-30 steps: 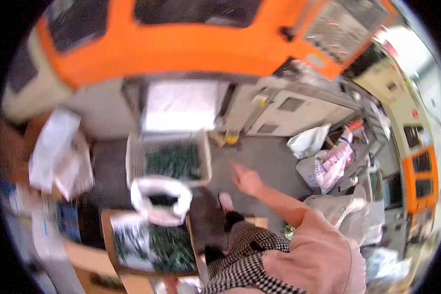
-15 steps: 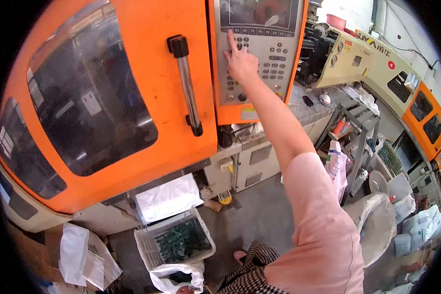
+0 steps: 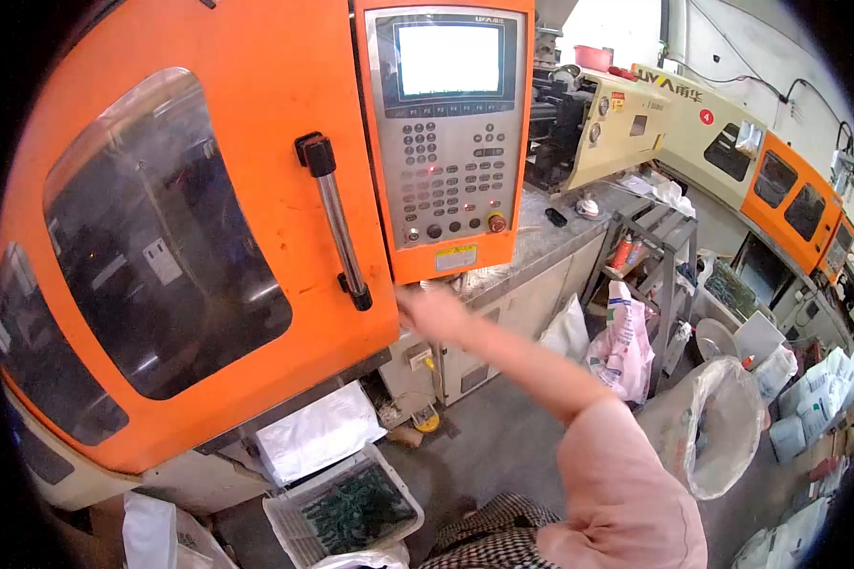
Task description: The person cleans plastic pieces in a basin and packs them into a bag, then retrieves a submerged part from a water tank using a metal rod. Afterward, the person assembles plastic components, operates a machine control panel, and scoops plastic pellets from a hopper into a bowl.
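My right hand [image 3: 431,313] is just below the control panel [image 3: 451,180], beside the lower right edge of the orange machine door [image 3: 304,57]. Motion smears its fingers, so I cannot make out whether they are closed or touch the door. Above and to the left of the hand is the door's upright metal handle [image 3: 340,226], not gripped. On the panel, the screen [image 3: 449,59] glows white over rows of buttons. My left hand is out of view.
A pale plastic crate [image 3: 285,517] with dark green parts stands on the floor, below a white sheet [image 3: 321,431]. At right are a grey step stand [image 3: 669,228], a pink-and-white sack [image 3: 624,337] and a large bin with a plastic liner [image 3: 731,427].
My right hand has left the panel's buttons and moved down to the door's lower edge. The screen has turned from dark to bright white. The view has shifted slightly.
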A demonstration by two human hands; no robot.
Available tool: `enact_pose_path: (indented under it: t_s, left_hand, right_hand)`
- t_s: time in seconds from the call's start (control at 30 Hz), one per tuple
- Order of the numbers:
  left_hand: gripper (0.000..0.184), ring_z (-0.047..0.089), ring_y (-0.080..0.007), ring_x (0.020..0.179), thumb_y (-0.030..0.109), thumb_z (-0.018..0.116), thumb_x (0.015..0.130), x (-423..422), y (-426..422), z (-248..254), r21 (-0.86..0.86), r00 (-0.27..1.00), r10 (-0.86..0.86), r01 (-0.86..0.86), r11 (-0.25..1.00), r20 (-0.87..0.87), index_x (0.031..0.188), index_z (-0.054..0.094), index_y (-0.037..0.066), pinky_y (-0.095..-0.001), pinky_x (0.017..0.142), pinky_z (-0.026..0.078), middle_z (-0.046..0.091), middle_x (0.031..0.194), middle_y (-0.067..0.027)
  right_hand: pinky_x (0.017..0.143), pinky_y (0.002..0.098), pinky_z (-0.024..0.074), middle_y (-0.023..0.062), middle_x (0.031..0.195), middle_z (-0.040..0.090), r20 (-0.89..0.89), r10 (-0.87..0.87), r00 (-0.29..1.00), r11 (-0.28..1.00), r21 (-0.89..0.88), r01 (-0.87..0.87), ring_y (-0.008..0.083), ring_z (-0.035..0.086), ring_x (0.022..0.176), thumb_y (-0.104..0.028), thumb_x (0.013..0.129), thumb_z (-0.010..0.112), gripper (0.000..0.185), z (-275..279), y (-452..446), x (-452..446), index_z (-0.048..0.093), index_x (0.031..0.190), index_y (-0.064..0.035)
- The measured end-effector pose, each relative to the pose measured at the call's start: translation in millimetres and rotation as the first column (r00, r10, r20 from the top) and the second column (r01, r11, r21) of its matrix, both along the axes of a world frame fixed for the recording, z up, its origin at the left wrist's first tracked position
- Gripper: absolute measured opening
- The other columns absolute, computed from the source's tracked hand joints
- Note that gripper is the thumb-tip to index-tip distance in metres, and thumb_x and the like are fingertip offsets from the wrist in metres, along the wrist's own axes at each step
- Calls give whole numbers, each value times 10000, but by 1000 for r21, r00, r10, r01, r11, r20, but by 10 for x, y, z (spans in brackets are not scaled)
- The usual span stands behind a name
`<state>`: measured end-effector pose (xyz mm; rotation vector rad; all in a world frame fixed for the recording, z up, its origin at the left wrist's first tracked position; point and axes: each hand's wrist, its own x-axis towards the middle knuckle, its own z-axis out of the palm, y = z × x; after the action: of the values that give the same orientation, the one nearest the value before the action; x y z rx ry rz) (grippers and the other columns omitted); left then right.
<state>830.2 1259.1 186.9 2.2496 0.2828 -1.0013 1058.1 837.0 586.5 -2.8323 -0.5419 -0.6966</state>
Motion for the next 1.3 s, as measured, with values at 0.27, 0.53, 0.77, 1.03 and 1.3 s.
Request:
enact_pose_path:
  t_s: [0.27,0.53,0.77,1.03,1.3]
  left_hand:
    - [256,636,-258,829,301,583,671,53,421,-529,221,919,-366,391,894,-144,853,655,137,-421,669,512,657,848,-66]
    - [212,636,-276,781,286,587,642,657,-770,-502,511,175,-975,831,219,135,762,666,129,-435,638,510,648,745,-75]
    - [114,588,-194,514,138,583,806,785,-3087,-271,-374,984,-160,119,920,-81,806,633,36,-343,424,455,617,663,-121]
    - [146,595,-182,547,120,590,846,680,-5402,0,-210,510,-843,817,537,-170,914,623,-5,-324,478,495,620,692,-116]
    - [177,597,-179,535,168,604,817,1172,-8134,-289,179,22,-999,984,14,-44,830,647,-3,-328,491,491,635,675,-87]
  right_hand:
    - [729,466,486,183,965,620,-817,-186,546,980,-114,162,359,600,880,-236,804,546,321,-2397,-951,-2402,566,1084,-82]
    - [874,415,448,164,1060,615,-935,-342,-90,499,-262,826,330,566,1025,-366,784,571,424,-3535,-2215,-5251,600,1116,-104]
    - [831,420,472,163,1031,624,-904,-388,-179,297,-307,904,341,588,948,-451,771,561,459,-3893,-2150,-7128,648,1006,-66]
    - [891,418,443,167,1092,602,-911,-331,-245,-83,-231,969,336,553,1053,-323,825,511,348,-4060,-1996,-7560,625,1086,-122]
    - [687,341,514,162,791,664,-952,-151,-267,-876,4,482,243,653,700,-223,792,586,361,-4023,-1381,-7356,590,1094,-24]
